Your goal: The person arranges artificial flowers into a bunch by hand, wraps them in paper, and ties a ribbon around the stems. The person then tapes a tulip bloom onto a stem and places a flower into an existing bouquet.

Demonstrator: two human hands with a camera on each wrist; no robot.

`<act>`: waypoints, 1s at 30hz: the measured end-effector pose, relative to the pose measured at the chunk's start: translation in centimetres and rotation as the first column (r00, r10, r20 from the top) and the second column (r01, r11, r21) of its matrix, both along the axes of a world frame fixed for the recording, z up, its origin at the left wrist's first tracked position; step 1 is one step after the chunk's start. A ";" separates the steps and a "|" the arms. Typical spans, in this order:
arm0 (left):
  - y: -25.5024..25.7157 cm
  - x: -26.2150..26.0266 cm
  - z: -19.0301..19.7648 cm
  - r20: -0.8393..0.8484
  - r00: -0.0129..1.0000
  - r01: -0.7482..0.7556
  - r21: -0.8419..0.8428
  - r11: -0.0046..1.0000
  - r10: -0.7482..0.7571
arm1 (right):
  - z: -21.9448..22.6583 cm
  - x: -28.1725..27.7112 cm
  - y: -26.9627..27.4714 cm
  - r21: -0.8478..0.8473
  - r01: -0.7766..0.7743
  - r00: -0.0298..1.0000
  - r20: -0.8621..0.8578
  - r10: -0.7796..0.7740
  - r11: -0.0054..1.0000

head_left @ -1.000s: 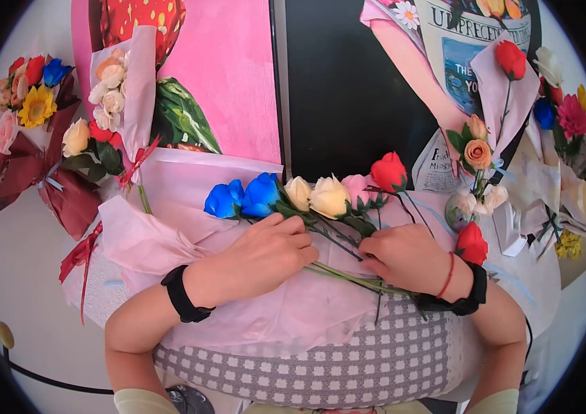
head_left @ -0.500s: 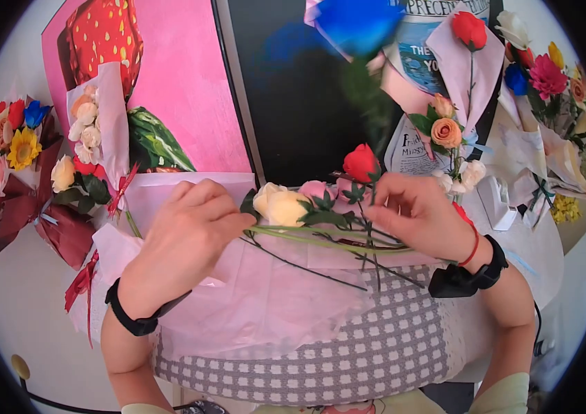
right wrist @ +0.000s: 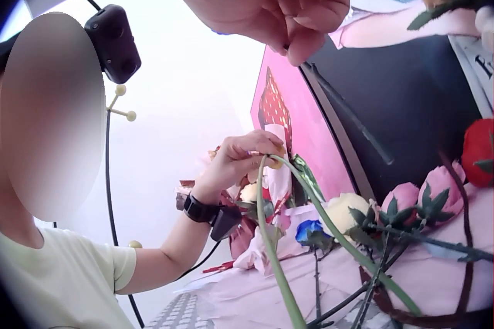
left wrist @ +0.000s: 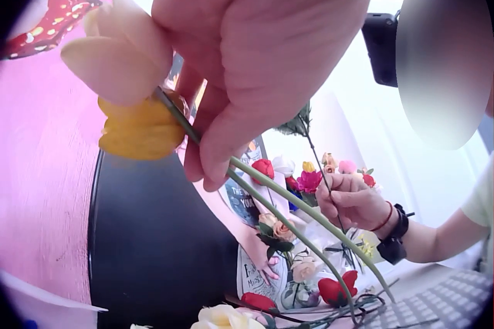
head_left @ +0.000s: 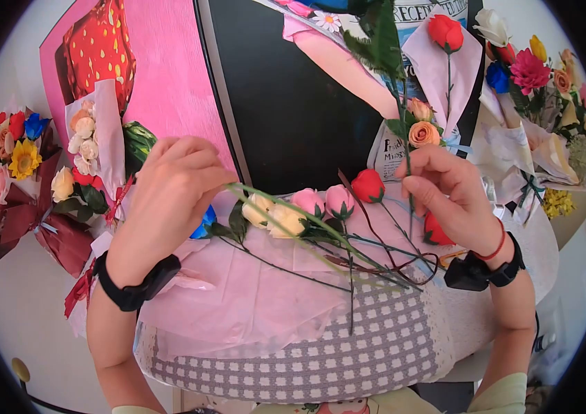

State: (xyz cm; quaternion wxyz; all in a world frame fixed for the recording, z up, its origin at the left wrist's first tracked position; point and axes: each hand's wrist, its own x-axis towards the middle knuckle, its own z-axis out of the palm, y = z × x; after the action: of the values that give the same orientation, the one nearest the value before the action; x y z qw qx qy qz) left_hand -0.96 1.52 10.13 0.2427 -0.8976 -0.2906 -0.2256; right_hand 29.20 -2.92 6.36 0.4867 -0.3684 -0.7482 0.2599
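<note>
Near the left of the pink paper, my left hand (head_left: 176,193) pinches two green tulip stems (left wrist: 285,190) just below the blooms. A pale tulip (left wrist: 116,51) and a yellow tulip (left wrist: 143,128) show in the left wrist view; in the head view the hand hides them. My right hand (head_left: 445,193), raised at the right, pinches the dark stem of a tall blue flower (head_left: 327,5), whose leaves (head_left: 379,52) rise to the top edge. Between the hands lie cream roses (head_left: 286,221), pink buds (head_left: 339,201) and a red rose (head_left: 369,186). A blue rose (head_left: 204,224) is partly behind my left hand.
Pink wrapping paper (head_left: 238,303) lies over a grey checked cushion (head_left: 293,376). A brown ribbon (head_left: 379,234) loops among the stems. Wrapped bouquets stand at left (head_left: 27,207) and right (head_left: 534,131). Behind are a pink picture board (head_left: 169,76) and a black board (head_left: 286,103).
Both hands have lifted off the flowers and moved apart. My left hand has carried the green stems leftward; my right hand has raised one blue flower from the row.
</note>
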 end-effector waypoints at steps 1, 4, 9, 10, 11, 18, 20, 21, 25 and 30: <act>0.5 0.4 -0.1 0.024 1.000 0.003 0.008 1.000 -0.003 | 0.3 0.4 -0.4 0.000 0.000 1.000 0.001 0.000 1.000; 2.2 1.5 -0.3 0.109 0.993 0.053 -0.018 0.998 -0.051 | 0.6 1.6 -1.3 0.007 0.079 0.994 0.075 -0.080 0.997; 4.2 1.4 0.9 0.060 0.990 0.136 -0.108 0.985 -0.130 | 0.6 3.1 -2.6 0.011 0.162 0.984 0.078 -0.162 0.987; 4.3 0.9 1.3 0.019 0.991 0.132 -0.138 0.982 -0.131 | 0.5 3.3 -2.7 0.002 0.177 0.980 0.092 -0.176 0.984; 4.3 0.4 1.6 0.094 0.989 0.129 -0.212 0.969 -0.112 | 0.4 3.5 -2.8 0.002 0.178 0.980 0.091 -0.178 0.984; 4.1 -4.6 4.1 0.277 0.961 0.092 -0.305 0.948 -0.004 | -1.0 4.0 -1.8 -0.112 0.162 0.980 0.136 -0.146 0.980; 4.4 -5.4 3.9 0.393 0.919 0.192 -0.363 0.912 -0.037 | -1.0 3.9 -1.7 -0.108 0.146 0.986 0.096 -0.136 0.983; 4.4 -5.2 3.5 0.393 0.919 0.188 -0.363 0.912 -0.033 | -0.8 3.9 -1.8 -0.078 0.150 0.987 0.062 -0.145 0.986; 3.4 -1.4 1.9 0.311 0.950 0.189 -0.494 0.849 -0.031 | 0.0 4.8 -2.5 -0.043 0.155 0.988 0.006 -0.155 0.987; 3.8 4.7 -0.5 0.104 0.964 0.266 -0.398 0.878 -0.245 | 0.7 6.3 -3.4 0.026 0.223 0.972 0.070 -0.224 0.975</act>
State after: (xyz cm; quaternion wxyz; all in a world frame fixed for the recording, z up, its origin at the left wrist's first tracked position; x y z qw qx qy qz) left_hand 3.73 5.31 9.62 0.0107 -0.9528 -0.2165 -0.2125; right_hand 35.51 -6.34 7.02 0.4888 -0.4551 -0.7213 0.1835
